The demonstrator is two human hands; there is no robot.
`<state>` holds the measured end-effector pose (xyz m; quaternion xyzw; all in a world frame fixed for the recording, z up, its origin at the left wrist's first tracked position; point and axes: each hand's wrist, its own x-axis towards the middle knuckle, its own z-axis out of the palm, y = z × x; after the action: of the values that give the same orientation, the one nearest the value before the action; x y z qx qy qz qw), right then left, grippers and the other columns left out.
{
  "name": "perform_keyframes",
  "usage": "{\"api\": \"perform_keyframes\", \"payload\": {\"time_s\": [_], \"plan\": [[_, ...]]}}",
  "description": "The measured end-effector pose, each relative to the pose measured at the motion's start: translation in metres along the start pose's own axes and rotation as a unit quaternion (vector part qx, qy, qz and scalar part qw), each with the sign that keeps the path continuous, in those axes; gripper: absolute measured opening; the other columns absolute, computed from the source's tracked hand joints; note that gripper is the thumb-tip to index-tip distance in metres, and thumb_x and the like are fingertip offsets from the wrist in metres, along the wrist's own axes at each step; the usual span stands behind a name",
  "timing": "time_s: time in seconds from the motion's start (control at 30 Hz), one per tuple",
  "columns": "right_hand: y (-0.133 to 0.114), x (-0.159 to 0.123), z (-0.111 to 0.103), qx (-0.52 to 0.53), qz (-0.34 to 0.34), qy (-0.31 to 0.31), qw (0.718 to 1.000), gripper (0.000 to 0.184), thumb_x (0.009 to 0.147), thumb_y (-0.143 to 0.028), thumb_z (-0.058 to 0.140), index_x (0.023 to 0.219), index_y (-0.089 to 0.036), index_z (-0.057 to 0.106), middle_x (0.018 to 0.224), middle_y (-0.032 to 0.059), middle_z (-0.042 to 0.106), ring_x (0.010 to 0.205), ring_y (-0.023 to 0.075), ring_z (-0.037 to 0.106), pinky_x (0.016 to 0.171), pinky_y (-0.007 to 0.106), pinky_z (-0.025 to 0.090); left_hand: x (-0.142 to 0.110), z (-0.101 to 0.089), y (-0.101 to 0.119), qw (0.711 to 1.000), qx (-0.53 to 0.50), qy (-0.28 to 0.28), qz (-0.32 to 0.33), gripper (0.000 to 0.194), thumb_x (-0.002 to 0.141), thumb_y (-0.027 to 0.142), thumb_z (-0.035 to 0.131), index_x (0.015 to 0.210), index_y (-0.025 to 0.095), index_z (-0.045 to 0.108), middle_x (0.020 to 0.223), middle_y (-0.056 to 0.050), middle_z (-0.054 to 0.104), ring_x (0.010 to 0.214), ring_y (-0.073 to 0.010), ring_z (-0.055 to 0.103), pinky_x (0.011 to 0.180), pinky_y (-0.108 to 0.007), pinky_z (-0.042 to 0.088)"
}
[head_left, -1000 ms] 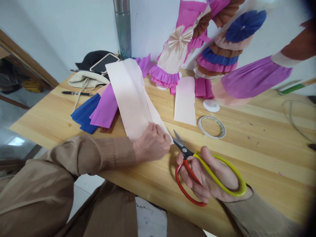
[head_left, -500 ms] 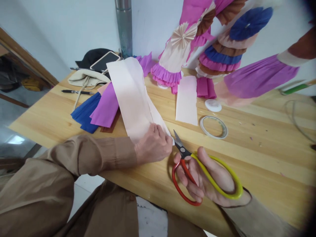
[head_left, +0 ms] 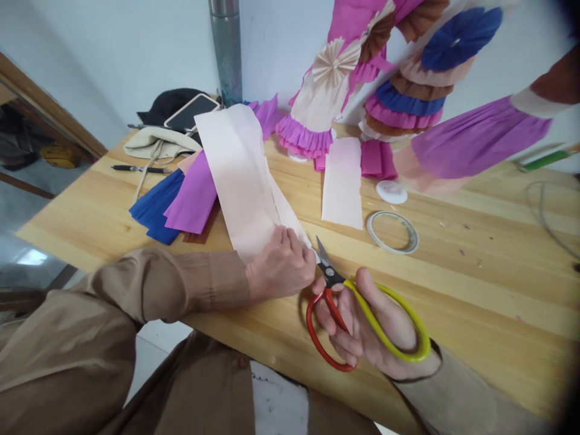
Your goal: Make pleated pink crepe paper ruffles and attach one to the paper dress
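A long strip of pale pink crepe paper [head_left: 240, 175] lies folded over on the wooden table. My left hand [head_left: 283, 263] is closed on its near end, knuckles up, pressing it near the table's front edge. In my right hand [head_left: 362, 326] are scissors [head_left: 330, 273] with one red and one yellow handle loop. Their blades are parted and meet the paper's edge right beside my left fingers; the lower blade is partly hidden there. A shorter pale pink piece of paper [head_left: 342, 184] rests farther back, above the scissors.
A roll of tape [head_left: 392, 232] and a white disc [head_left: 392, 192] lie to the right. Purple [head_left: 193, 199] and blue paper [head_left: 156, 205], a pen [head_left: 140, 169], a cloth pouch [head_left: 161, 143] and a phone [head_left: 193, 112] are at left. Behind stand a bottle [head_left: 226, 54] and ruffled paper dresses [head_left: 312, 109].
My right hand has moved the scissors a little to the left, bringing the blades onto the paper's edge. My left hand and the paper have stayed almost where they were.
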<state>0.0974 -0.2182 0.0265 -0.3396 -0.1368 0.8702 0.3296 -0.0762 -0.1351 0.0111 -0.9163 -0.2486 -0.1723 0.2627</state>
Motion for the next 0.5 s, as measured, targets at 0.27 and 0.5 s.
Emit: {"api": "perform_keyframes", "payload": {"time_s": [0.27, 0.5], "plan": [[0.0042, -0.0046, 0.004, -0.005, 0.009, 0.018, 1.0, 0.061, 0.073, -0.081, 0.063, 0.087, -0.021, 0.063, 0.063, 0.0014, 0.066, 0.034, 0.0059, 0.042, 0.039, 0.021, 0.044, -0.0001, -0.002, -0.0012, 0.998, -0.034, -0.044, 0.007, 0.019, 0.087, 0.008, 0.041, 0.073, 0.015, 0.052, 0.067, -0.015, 0.065, 0.065, -0.0257, 0.063, 0.068, -0.041, 0.046], [0.0071, 0.0028, 0.0058, 0.016, -0.03, 0.011, 0.999, 0.059, 0.079, -0.074, 0.063, 0.086, -0.016, 0.069, 0.065, 0.0038, 0.067, 0.037, 0.0061, 0.045, 0.042, 0.023, 0.046, 0.0001, 0.0015, 0.0011, 1.0, -0.014, 0.018, -0.009, 0.025, 0.091, 0.017, 0.041, 0.067, 0.017, 0.049, 0.062, -0.013, 0.063, 0.062, -0.0241, 0.061, 0.065, -0.038, 0.046]]}}
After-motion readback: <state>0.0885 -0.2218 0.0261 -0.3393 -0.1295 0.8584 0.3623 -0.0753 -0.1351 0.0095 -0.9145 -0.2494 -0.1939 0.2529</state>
